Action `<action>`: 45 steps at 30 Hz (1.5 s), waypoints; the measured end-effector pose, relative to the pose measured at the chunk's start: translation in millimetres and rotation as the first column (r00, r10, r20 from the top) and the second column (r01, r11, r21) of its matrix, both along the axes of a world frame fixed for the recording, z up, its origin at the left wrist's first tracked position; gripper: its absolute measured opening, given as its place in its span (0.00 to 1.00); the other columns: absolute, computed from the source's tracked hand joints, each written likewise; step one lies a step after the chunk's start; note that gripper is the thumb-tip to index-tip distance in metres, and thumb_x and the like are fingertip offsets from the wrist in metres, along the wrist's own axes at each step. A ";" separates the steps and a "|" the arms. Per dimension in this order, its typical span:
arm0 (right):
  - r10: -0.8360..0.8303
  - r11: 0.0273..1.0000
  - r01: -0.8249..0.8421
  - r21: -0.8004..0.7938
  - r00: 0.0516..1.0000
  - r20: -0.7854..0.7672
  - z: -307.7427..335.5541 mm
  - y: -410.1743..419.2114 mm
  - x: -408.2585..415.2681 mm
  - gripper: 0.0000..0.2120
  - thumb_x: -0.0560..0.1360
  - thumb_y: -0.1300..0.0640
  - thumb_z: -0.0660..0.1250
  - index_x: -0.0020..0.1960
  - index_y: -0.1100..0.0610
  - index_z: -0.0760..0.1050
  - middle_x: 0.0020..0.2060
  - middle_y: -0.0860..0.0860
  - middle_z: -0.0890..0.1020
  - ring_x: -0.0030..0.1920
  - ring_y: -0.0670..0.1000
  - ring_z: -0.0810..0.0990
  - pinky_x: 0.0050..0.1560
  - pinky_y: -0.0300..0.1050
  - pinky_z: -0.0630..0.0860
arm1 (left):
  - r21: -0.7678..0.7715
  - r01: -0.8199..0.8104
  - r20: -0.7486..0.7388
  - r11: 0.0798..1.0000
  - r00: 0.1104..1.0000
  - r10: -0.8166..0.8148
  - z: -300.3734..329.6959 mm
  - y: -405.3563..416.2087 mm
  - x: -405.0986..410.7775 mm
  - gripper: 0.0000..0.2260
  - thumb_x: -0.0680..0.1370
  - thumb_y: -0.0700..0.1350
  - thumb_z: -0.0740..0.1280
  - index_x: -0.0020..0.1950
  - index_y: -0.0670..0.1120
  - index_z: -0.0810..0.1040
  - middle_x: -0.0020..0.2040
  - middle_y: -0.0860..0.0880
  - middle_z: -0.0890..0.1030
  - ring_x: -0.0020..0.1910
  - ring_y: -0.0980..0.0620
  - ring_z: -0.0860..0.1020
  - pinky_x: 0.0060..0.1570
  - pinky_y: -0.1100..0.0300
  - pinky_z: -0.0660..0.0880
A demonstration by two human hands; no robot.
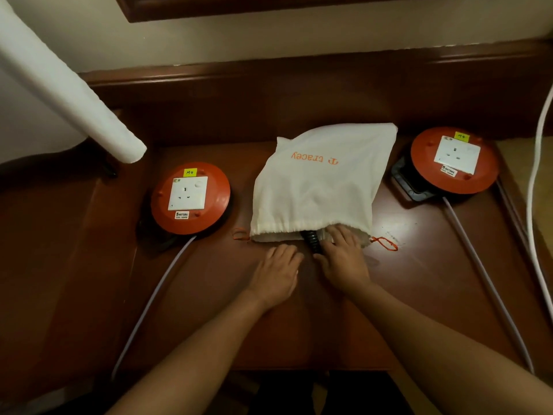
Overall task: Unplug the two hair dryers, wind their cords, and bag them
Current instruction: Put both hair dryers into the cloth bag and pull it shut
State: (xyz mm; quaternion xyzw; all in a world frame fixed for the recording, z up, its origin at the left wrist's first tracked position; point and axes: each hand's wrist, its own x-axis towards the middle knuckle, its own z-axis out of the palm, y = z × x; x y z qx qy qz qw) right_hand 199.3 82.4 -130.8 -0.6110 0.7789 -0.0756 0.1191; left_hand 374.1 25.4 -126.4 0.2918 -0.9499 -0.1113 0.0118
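My forearms reach in from the near edge, and my left hand (276,266) lies flat, fingers straight, on the wooden surface (209,295) just short of the white drawstring bag (320,187). My right hand (341,256) is at the bag's mouth, fingers loosely over a black coiled cord (311,239) that pokes out of the opening; whether they actually pinch it I cannot tell. The dryers themselves are out of sight (inside the bag, I take it). Both orange cable reels (191,199) have bare sockets, so unplugging looks done. To finish well, I should hold the hem down with my left, tuck the coil fully inside, then pull the orange drawstring (384,242) evenly so the cord isn't caught.
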 end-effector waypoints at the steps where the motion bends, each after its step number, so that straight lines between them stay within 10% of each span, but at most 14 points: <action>1: 0.024 0.999 -0.024 0.040 1.000 0.005 -2.2 -0.6 -1.8 0.20 0.73 0.50 0.69 0.62 0.59 0.75 0.62 0.59 0.76 0.65 0.61 0.72 0.65 0.57 0.67 | 0.020 -0.020 0.025 1.000 1.000 0.019 -1.1 0.7 -4.1 0.17 0.71 0.46 0.66 0.59 0.45 0.74 0.57 0.45 0.77 0.59 0.47 0.73 0.60 0.53 0.70; 9: -0.025 0.997 0.020 0.076 0.998 0.062 -6.7 0.0 2.8 0.15 0.78 0.51 0.61 0.62 0.57 0.69 0.56 0.55 0.77 0.55 0.56 0.74 0.52 0.50 0.70 | 0.171 -0.206 0.293 0.964 0.944 0.150 -0.2 -2.2 -23.2 0.27 0.83 0.48 0.53 0.79 0.45 0.48 0.79 0.46 0.53 0.77 0.47 0.50 0.75 0.52 0.47; 22: -0.051 0.978 0.022 0.208 0.990 0.134 0.5 2.6 -14.0 0.18 0.76 0.41 0.62 0.48 0.57 0.73 0.47 0.54 0.76 0.45 0.55 0.77 0.40 0.48 0.72 | 0.097 -0.154 0.276 0.983 0.953 0.122 -7.1 32.9 -21.4 0.26 0.79 0.52 0.60 0.75 0.46 0.61 0.70 0.46 0.69 0.69 0.44 0.66 0.62 0.48 0.67; 32: -0.105 0.987 0.060 0.148 0.944 0.312 25.1 17.2 -18.9 0.11 0.76 0.49 0.65 0.50 0.57 0.74 0.48 0.52 0.76 0.47 0.54 0.76 0.44 0.47 0.73 | 0.230 -0.140 0.048 0.963 0.990 0.133 3.7 14.2 -3.2 0.17 0.81 0.48 0.57 0.69 0.49 0.68 0.65 0.50 0.70 0.66 0.50 0.66 0.64 0.56 0.62; 36: -0.033 0.985 0.038 -0.166 0.999 0.030 31.0 22.2 -21.7 0.12 0.69 0.59 0.72 0.52 0.59 0.76 0.47 0.56 0.77 0.46 0.58 0.77 0.43 0.51 0.74 | 0.151 -0.122 -0.023 0.981 0.992 0.127 3.8 9.2 3.1 0.13 0.79 0.47 0.59 0.62 0.46 0.74 0.60 0.48 0.74 0.61 0.48 0.71 0.60 0.55 0.67; 40: -0.068 0.998 0.066 -0.017 0.975 -0.212 23.6 1.5 -30.3 0.25 0.61 0.62 0.74 0.57 0.57 0.74 0.53 0.57 0.76 0.52 0.59 0.75 0.51 0.57 0.72 | 0.080 -0.047 -0.044 0.996 0.998 0.051 2.0 14.0 -10.5 0.14 0.75 0.47 0.62 0.59 0.47 0.76 0.56 0.47 0.77 0.56 0.47 0.76 0.56 0.54 0.73; 45: -0.078 0.996 0.087 0.032 0.970 -0.231 24.3 4.5 -43.4 0.16 0.53 0.73 0.70 0.37 0.60 0.72 0.33 0.56 0.75 0.37 0.60 0.74 0.45 0.56 0.72 | 0.332 -0.142 0.043 0.932 0.990 0.136 0.6 29.0 -21.9 0.23 0.80 0.42 0.59 0.75 0.42 0.61 0.74 0.41 0.61 0.75 0.44 0.57 0.72 0.52 0.60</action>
